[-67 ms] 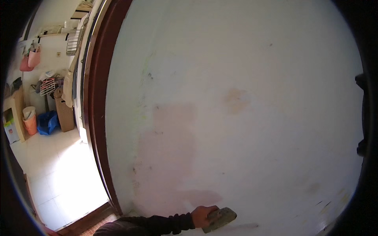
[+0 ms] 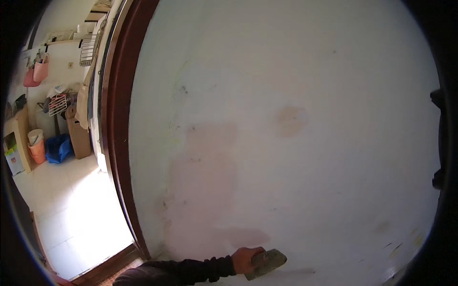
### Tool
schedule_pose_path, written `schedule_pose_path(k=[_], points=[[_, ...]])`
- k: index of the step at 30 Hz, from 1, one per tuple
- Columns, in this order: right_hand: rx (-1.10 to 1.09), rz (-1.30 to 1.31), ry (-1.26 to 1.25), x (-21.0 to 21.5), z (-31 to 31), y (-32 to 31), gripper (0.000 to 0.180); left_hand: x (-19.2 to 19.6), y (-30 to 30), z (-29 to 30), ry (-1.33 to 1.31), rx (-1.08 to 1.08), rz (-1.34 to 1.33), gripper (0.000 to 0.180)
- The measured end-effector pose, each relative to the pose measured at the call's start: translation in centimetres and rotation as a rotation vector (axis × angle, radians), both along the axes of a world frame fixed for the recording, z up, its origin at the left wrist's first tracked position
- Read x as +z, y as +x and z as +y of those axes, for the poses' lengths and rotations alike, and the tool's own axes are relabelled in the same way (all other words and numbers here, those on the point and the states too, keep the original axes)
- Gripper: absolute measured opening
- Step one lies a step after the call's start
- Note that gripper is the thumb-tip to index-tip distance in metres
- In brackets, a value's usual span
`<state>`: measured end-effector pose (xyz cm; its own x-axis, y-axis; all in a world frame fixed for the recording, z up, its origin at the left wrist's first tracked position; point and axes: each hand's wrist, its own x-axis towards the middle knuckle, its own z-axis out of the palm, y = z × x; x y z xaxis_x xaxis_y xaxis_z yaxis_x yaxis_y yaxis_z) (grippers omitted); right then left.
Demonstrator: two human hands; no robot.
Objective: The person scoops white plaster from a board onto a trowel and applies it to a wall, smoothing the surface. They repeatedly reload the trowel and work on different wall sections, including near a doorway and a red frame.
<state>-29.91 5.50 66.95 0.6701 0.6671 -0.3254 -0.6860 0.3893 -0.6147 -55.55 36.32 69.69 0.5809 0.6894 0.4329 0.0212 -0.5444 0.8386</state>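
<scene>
My left hand, at the end of a dark sleeve coming in from the lower left, is closed round a worn grey-green sanding block. The block is roughly rectangular and slightly tilted. It is at the white wall, low in the picture; I cannot tell whether its face presses on it. Left of and above the hand spreads a large pinkish patch. A smaller tan patch is farther up and right. My right hand is not in view.
A dark red-brown door frame borders the wall on the left. Beyond it is a bright tiled floor with a blue bag, an orange bin and a tall brown basket. Pink bags hang there.
The view has shifted slightly, so the wall marks lie a little farther right. My left hand and the sanding block stay at nearly the same place in the picture.
</scene>
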Motion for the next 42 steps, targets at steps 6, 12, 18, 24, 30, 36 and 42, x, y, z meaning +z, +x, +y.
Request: schedule_pose_path(k=[6,12,18,24,30,36,42], points=[[0.163,0.019,0.053,-2.9,2.8,-2.6,0.034,-1.4,-6.3,3.3,-0.010,0.168,-0.029,0.030],[0.088,0.011,-0.101,-2.3,4.4,-5.6,0.032,0.1,-10.2,5.3,0.194,0.327,-0.184,0.023],[0.247,0.072,0.092,-1.0,5.3,-7.1,0.029,6.8,-17.0,11.1,0.742,0.679,-0.430,0.018],[0.196,0.033,0.068,2.0,7.4,-8.0,0.027,17.1,-25.1,17.5,0.973,0.762,-0.387,0.013],[0.401,0.033,0.088,3.6,8.3,-8.7,0.029,20.7,-26.7,19.3,0.999,0.751,-0.239,0.014],[0.263,-0.014,0.122,4.4,8.7,-10.0,0.029,19.1,-26.4,19.5,0.987,0.832,-0.147,0.017],[0.285,-0.014,0.209,4.6,8.0,-9.7,0.027,15.6,-26.2,18.8,0.871,0.772,-0.166,0.018]])
